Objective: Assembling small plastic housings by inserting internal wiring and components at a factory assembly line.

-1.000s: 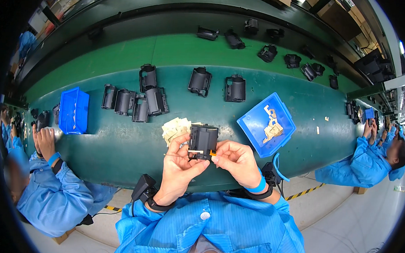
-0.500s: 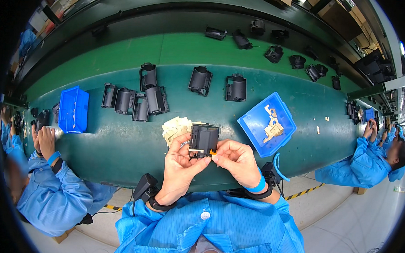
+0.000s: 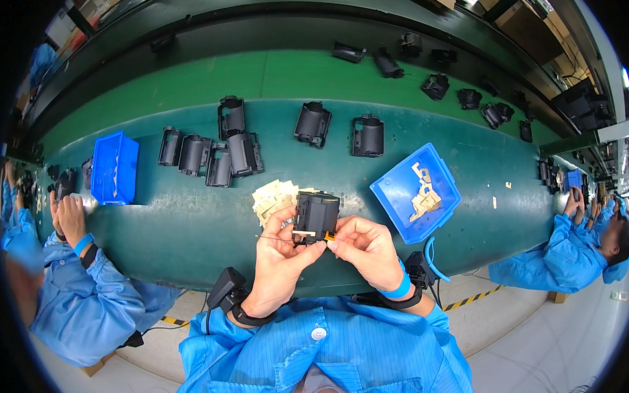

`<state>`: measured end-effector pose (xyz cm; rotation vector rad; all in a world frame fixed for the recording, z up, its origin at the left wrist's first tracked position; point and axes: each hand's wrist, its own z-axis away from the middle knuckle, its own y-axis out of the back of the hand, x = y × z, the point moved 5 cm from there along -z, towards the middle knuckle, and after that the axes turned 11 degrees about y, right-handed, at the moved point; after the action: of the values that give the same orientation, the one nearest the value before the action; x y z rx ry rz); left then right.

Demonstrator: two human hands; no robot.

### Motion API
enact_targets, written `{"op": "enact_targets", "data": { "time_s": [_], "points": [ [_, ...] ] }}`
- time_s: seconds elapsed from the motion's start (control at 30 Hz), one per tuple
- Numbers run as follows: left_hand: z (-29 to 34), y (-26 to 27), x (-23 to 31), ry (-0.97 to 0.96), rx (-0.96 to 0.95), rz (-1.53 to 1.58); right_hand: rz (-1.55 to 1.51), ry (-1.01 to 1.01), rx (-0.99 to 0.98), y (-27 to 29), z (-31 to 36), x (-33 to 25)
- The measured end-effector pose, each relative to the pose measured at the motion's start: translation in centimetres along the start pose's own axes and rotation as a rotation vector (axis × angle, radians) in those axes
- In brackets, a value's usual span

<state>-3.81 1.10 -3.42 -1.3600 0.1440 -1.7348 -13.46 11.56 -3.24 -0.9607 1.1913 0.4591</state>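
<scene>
My left hand [image 3: 279,256] is closed around a black plastic housing [image 3: 318,212], gripping it by its left side and lower edge. At the housing's lower right corner, the thumb and forefinger of my right hand [image 3: 365,248] pinch a small orange piece [image 3: 330,236]. That piece touches the housing. A pale strip [image 3: 303,233] lies along the housing's lower edge, next to my left fingers. Something thin like a wire sticks out leftward from my left hand. Just behind the housing lies a pile of cream-coloured flat pieces [image 3: 273,197], partly covered by my left fingers.
A blue bin [image 3: 390,213] with cream pieces stands to the right, another blue bin [image 3: 125,176] to the left. Several black housings [image 3: 241,154] lie on the green table. More black parts [image 3: 436,86] lie on the green belt behind. Co-workers sit at both sides.
The black parts on the far belt have shifted to the right. My hands stay in nearly the same place; the orange piece has moved very slightly left along the housing's edge.
</scene>
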Motion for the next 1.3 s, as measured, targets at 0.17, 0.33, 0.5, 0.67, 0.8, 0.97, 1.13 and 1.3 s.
{"op": "enact_targets", "data": {
  "time_s": [0.17,0.33,0.5,0.67,0.8,0.97,1.13,1.3],
  "points": [
    [0.0,-0.1,0.1,0.012,0.005,0.029,0.002,-0.017,-0.008,-0.1,0.0,0.1],
    [-0.1,0.0,0.0,0.058,0.013,0.035,-0.017,0.002,-0.009,-0.2,0.0,0.2],
    [-0.2,0.4,-0.2,0.074,0.003,0.052,0.616,0.380,0.058,-0.1,-0.5,-3.6],
    [-0.2,0.2,-0.3,0.095,0.000,0.068,0.969,0.614,0.024,-1.1,-0.5,-5.2],
    [-0.1,0.2,-0.4,0.123,0.007,0.050,0.937,0.583,0.045,-0.6,-0.7,-4.8],
    [-0.1,0.1,-0.4,0.134,0.003,0.055,0.743,0.422,0.040,0.3,-1.0,-3.8],
    [0.0,0.0,-0.5,0.150,0.006,0.035,0.563,0.334,0.037,0.9,-1.1,-2.8],
    [0.0,-0.1,-0.6,0.158,-0.004,0.028,0.515,0.306,0.032,1.2,-1.1,-2.4]
  ]
}}
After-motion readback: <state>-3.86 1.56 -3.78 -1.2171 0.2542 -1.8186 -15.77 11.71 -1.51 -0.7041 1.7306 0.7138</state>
